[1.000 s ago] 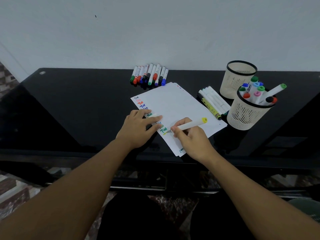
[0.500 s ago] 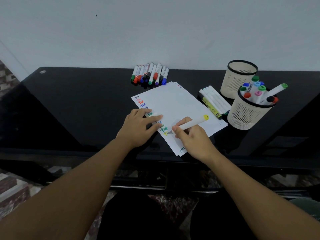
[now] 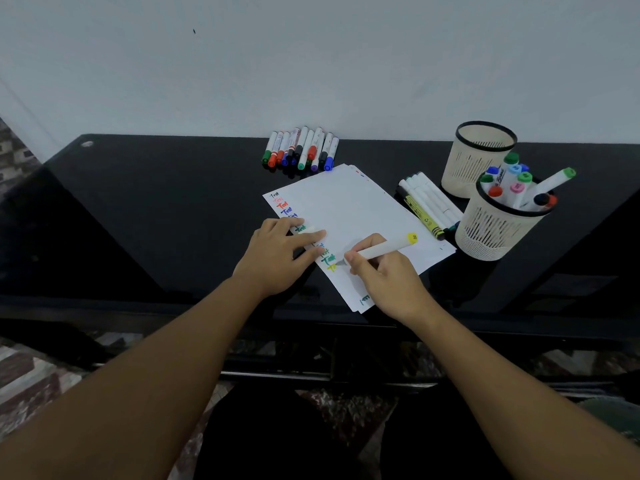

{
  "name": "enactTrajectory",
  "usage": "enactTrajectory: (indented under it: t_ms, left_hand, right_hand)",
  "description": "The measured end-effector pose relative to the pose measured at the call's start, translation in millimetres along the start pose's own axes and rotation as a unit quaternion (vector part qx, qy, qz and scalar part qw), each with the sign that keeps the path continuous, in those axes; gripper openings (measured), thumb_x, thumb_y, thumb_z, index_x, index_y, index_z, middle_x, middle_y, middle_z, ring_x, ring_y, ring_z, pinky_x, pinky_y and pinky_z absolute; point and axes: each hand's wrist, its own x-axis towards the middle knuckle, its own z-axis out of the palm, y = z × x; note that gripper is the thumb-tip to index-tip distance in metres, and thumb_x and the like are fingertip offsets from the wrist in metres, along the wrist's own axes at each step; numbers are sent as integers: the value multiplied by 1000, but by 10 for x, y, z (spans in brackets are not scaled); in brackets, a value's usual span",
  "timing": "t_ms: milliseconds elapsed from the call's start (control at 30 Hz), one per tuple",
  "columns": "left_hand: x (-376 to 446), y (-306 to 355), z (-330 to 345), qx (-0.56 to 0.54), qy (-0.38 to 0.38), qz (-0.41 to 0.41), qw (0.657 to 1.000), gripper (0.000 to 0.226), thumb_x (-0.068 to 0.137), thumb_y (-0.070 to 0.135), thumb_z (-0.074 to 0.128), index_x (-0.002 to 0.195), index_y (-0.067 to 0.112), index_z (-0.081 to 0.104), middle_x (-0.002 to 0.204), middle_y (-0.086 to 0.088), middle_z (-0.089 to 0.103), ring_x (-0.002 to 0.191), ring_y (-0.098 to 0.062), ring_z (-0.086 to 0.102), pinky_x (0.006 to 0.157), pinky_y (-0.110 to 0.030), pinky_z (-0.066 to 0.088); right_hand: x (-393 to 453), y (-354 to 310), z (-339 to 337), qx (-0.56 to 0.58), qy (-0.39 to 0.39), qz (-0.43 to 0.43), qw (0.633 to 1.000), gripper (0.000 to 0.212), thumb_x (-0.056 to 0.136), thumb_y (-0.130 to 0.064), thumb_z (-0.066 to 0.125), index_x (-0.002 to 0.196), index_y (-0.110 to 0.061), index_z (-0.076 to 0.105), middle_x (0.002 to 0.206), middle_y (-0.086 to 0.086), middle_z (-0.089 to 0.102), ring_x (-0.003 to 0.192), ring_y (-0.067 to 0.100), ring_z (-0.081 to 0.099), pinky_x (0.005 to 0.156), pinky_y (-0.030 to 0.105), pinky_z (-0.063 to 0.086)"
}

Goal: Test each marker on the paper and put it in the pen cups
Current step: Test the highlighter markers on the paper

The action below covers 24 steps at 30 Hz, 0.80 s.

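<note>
A stack of white paper (image 3: 349, 209) lies on the black table, with a column of coloured test marks down its left edge. My right hand (image 3: 388, 275) grips a white marker with a yellow end (image 3: 388, 249), its tip touching the paper beside the lowest marks. My left hand (image 3: 277, 254) lies flat on the paper's left edge, and what looks like a small white cap shows between its fingers. The near pen cup (image 3: 498, 230) holds several markers. The far pen cup (image 3: 481, 157) looks empty.
A row of several capped markers (image 3: 301, 148) lies at the back of the table by the wall. Several white markers and a yellow one (image 3: 427, 206) lie between the paper and the cups. The table's front edge (image 3: 207, 306) runs just below my hands.
My right hand has tilted the yellow marker slightly and shifted its tip a little along the paper. My left hand has stayed where it was.
</note>
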Motion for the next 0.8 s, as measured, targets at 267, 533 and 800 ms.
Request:
enactTrajectory:
  t_ms: [267,533,800]
  left_hand:
    - [3,-4,1,3,0,1,1000,40,99,62,44,136,53,56,150,9,45,135,-18,32,110,-45,35]
    - [-9,16,-7,-8,5,3,1000,41,98,62,46,137,51,56,148,7,47,134,-21,34,110,-48,37]
    - [-4,48,-68,-102,25,-47,993,61,101,45,54,157,32,34,140,4,45,129,-12,40,108,-33,39]
  right_hand:
    - [-7,-11,-7,12,5,4,1000,12,104,-39,58,97,-29,58,87,-4,71,86,10,66,78,35,52]
    - [-25,-8,-16,-2,17,-3,1000,16,104,-38,57,93,-26,55,78,-5,64,75,8,60,70,31,48]
    - [-21,-16,-6,-8,17,-12,1000,15,104,-38,57,96,-26,57,81,-6,65,78,6,60,68,29,47]
